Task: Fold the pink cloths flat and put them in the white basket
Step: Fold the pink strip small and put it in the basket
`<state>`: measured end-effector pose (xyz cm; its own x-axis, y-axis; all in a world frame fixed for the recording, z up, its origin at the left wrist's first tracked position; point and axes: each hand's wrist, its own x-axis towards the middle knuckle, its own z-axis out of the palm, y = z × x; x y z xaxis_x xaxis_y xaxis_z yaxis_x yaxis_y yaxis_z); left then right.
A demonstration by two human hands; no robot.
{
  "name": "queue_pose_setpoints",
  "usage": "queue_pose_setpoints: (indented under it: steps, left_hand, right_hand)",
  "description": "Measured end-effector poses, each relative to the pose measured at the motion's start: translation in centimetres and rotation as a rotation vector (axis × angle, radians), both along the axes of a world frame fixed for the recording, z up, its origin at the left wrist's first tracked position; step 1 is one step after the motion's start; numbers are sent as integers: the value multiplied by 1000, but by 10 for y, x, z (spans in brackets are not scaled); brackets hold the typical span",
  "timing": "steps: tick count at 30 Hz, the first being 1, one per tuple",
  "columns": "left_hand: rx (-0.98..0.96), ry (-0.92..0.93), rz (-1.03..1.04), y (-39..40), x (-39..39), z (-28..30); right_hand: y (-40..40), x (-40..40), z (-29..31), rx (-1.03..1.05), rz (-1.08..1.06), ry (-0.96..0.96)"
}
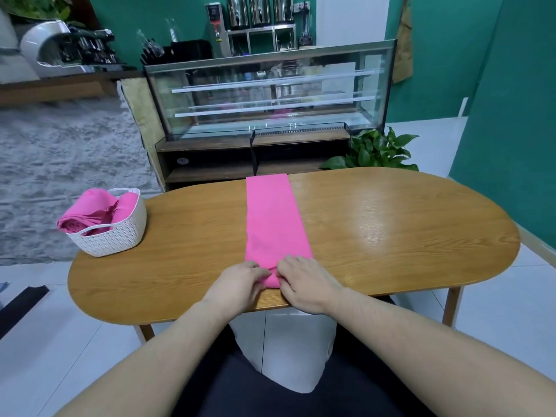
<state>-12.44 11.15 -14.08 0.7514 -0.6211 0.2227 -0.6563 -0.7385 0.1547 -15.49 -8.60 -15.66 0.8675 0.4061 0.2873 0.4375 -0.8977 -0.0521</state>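
A long pink cloth (273, 218) lies as a narrow folded strip across the wooden table (391, 230), from the far edge to the near edge. At its near end, the cloth bunches into a small fold. My left hand (240, 281) and my right hand (304, 281) sit side by side on that end, fingers curled and pinching the fabric. A white woven basket (120, 233) stands at the table's left end with other pink cloths (96, 212) heaped in it, one spilling over its rim.
A glass display case (270, 88) on a dark wooden counter stands just beyond the table. A green potted plant (376, 152) is at the far right behind the table. Grey carpet lies to the left, white floor tiles below.
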Motion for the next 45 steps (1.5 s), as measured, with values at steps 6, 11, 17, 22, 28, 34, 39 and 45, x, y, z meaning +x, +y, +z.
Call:
queue_pose_setpoints:
  steps: [6, 11, 17, 22, 28, 34, 39, 45]
  left_hand:
    - [132, 134, 141, -7, 8, 16]
    - [123, 248, 151, -10, 16, 19]
    - [16, -76, 9, 11, 0, -10]
    - [-48, -75, -4, 13, -6, -8]
    - [64, 113, 64, 4, 5, 11]
    - [100, 477, 126, 1, 24, 36]
    - [47, 419, 143, 6, 19, 25]
    - [-162, 48, 44, 17, -7, -5]
  right_hand:
    - [0, -6, -14, -6, -52, -129]
    - [-6, 4, -8, 6, 8, -22]
    - [0, 1, 1, -33, 9, 16]
    - [3, 3, 9, 37, 10, 127]
    - [-4, -1, -2, -60, 61, -56]
    - [1, -5, -14, -45, -25, -213]
    - [4, 1, -8, -100, -53, -168]
    - [4, 3, 3, -26, -28, 30]
